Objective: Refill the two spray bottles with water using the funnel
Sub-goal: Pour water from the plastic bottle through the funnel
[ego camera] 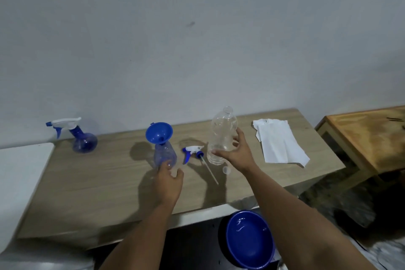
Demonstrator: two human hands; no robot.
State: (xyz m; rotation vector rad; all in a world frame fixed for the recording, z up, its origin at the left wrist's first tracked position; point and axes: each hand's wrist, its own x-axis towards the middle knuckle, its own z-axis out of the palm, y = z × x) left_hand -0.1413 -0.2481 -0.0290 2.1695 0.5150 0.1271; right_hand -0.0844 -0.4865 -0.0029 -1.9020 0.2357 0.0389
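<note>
A blue funnel [159, 132] sits in the neck of an open blue spray bottle [164, 154] at the table's middle. My left hand [169, 178] rests at this bottle's base, fingers touching it. Its white and blue spray head [192, 151] with a long tube lies on the table just to the right. A clear, uncapped water bottle [221, 136] stands upright; my right hand [235, 151] is wrapped around its lower part. A small clear cap [226, 169] lies by it. A second blue spray bottle [82, 138], head on, stands at the far left.
White paper towels [282, 142] lie at the right of the wooden table [92, 186]. A blue bowl [248, 240] sits below the table's front edge. A white surface [19, 171] adjoins on the left, a brown wooden table [368, 136] stands at the right.
</note>
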